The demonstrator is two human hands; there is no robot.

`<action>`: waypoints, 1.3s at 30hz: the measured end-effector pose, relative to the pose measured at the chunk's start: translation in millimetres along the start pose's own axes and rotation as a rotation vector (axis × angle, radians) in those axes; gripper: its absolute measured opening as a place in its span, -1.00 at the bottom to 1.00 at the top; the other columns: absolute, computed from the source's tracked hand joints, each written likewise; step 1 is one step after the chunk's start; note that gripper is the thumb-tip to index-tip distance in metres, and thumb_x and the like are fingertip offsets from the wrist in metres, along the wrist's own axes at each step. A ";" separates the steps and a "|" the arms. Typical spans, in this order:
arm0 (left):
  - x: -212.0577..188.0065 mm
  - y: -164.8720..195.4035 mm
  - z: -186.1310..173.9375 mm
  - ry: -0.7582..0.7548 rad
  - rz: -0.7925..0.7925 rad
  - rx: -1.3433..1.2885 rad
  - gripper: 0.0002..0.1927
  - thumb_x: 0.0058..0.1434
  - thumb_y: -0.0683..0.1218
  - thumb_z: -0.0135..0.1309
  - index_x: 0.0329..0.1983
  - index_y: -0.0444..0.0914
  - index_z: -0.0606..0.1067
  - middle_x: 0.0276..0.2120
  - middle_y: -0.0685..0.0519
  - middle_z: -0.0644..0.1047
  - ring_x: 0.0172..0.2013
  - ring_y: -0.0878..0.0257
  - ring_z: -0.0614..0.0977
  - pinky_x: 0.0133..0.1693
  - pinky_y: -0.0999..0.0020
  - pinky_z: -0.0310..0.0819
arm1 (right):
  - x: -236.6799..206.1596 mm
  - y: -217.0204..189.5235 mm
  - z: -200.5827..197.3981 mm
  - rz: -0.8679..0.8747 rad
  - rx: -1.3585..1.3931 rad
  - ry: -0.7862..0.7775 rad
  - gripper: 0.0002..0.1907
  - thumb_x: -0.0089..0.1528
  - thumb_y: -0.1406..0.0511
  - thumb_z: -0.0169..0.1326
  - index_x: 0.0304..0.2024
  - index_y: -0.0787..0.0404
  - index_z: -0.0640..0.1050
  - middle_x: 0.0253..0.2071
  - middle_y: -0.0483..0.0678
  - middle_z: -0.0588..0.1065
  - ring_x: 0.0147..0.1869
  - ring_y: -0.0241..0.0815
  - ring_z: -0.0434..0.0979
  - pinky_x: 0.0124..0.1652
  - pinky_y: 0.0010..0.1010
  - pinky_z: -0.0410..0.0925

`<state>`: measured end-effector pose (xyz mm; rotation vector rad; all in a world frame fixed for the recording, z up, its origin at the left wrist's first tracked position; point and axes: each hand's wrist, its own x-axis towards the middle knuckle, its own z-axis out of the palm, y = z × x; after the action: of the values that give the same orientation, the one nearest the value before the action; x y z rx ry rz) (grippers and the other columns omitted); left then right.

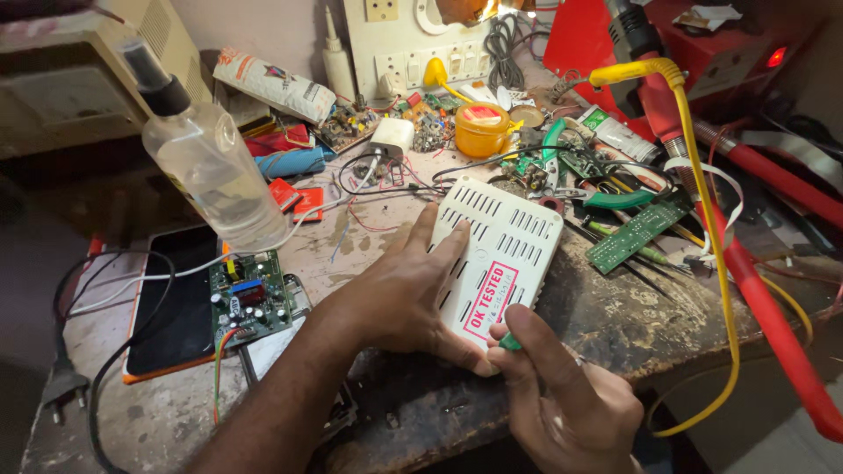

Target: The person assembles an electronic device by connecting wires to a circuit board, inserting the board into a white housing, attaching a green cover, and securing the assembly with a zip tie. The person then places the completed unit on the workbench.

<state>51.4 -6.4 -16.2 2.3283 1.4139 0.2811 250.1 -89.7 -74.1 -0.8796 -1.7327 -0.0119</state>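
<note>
The counter (632, 325) was a worn, dark-stained slab with a chipped front edge, its left portion paler and grey. Behind it stood a cream-painted wall (290, 26), marked with grime. A white switch-and-socket board (426, 57) was fixed to that wall, with cables hanging beside it. An old beige cabinet (61, 79) occupied the far left corner. To the right stood a red machine housing (702, 44) with a small lamp lit. Light was warm and fell from above; a pale floor (790, 439) showed at the lower right.
</note>
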 end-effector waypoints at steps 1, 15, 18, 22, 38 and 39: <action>-0.2 -0.4 -0.7 -0.003 -0.004 -0.001 0.63 -0.51 0.44 0.51 0.54 -0.31 -0.04 0.47 -0.50 -0.28 0.44 -0.42 -0.07 0.35 0.06 0.05 | 0.6 -1.1 0.6 -0.007 0.002 0.009 -0.52 0.20 0.44 0.28 0.18 0.24 0.51 -0.22 0.05 0.67 -0.16 -0.20 0.77 -0.19 -0.48 0.56; 4.4 -3.7 -0.5 0.025 -0.059 -0.044 0.64 -0.55 0.54 0.40 0.56 -0.23 -0.03 0.53 -0.36 -0.27 0.49 -0.29 -0.08 0.37 -0.07 -0.05 | 32.7 27.0 -30.4 0.226 0.367 0.096 -0.40 0.29 0.40 0.16 0.31 0.13 0.21 -0.05 0.03 0.60 -0.04 -0.24 0.70 -0.05 -0.43 0.60; 6.4 16.5 2.3 0.020 -0.243 0.060 0.69 -0.49 0.66 0.29 0.59 -0.21 -0.16 0.51 -0.34 -0.28 0.49 -0.31 -0.20 0.34 -0.37 -0.25 | 84.6 73.1 -36.4 -0.032 -0.228 0.025 -0.38 0.44 0.38 0.23 0.46 -0.02 0.27 -0.14 0.10 0.60 -0.12 -0.07 0.67 -0.17 -0.29 0.51; 4.8 45.2 7.9 -0.054 -0.376 0.152 0.74 -0.45 0.73 0.24 0.55 -0.23 -0.33 0.49 -0.34 -0.36 0.45 -0.36 -0.31 0.29 -0.53 -0.39 | 114.5 125.5 -27.4 0.077 -0.868 -0.388 -0.36 0.30 0.16 0.20 0.44 -0.22 0.38 -0.45 0.11 0.58 -0.41 0.11 0.61 -0.37 -0.08 0.45; 0.1 -11.2 -24.4 0.125 0.187 -0.995 0.33 -0.08 0.33 0.24 0.60 -0.32 -0.12 0.51 -0.19 0.15 0.49 0.04 0.18 0.42 0.17 0.00 | 106.2 126.7 3.8 0.438 0.614 -0.305 -0.11 0.22 -0.01 0.21 0.51 0.00 0.16 0.41 0.02 0.35 0.39 -0.01 0.45 0.23 -0.18 0.43; 1.9 -11.7 -21.0 0.124 0.265 -1.001 0.32 -0.05 0.31 0.24 0.61 -0.34 -0.11 0.50 -0.23 0.18 0.49 0.01 0.20 0.42 0.16 0.02 | 104.7 122.2 8.4 0.470 0.816 -0.341 -0.01 0.20 -0.04 0.22 0.56 -0.04 0.05 0.48 0.02 0.26 0.43 0.02 0.40 0.25 -0.13 0.41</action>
<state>35.1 4.9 -2.5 1.6353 0.7091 0.9642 302.3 59.0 -40.4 -0.6565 -1.5715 1.1305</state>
